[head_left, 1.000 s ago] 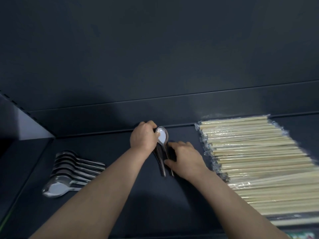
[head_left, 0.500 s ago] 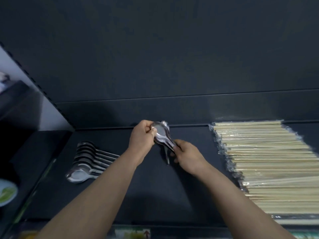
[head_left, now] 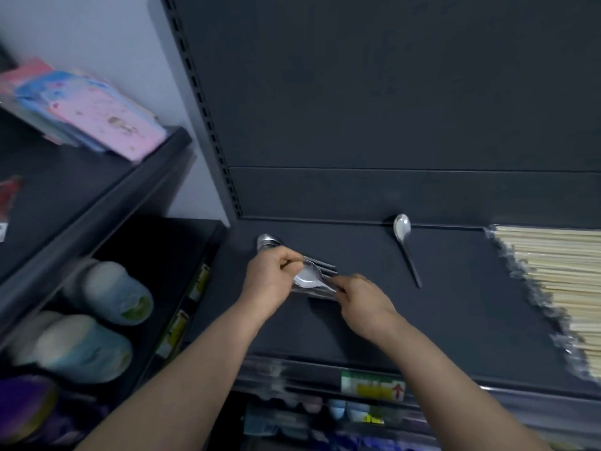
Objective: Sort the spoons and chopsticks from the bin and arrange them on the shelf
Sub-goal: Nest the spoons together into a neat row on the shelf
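On the dark shelf [head_left: 455,320], my left hand [head_left: 271,281] and my right hand [head_left: 361,301] together hold a metal spoon [head_left: 309,277] over the row of spoons [head_left: 268,242] at the shelf's left. My left fingers curl round the bowl end, and my right fingers pinch the handle. Most of the row is hidden under my hands. One single spoon [head_left: 405,242] lies apart at the back middle, bowl against the rear wall. Wrapped bundles of pale chopsticks [head_left: 559,281] fill the shelf's right side.
A slotted upright [head_left: 208,125] bounds the shelf on the left. Beyond it, a neighbouring shelf unit holds pink and blue packets [head_left: 97,115] above and pale cups [head_left: 107,294] below. A price label [head_left: 372,385] sits on the shelf's front edge.
Both hands moved left from the shelf's middle to the spoon row, carrying a spoon. One spoon stays behind at the back middle. The camera swung left and down.
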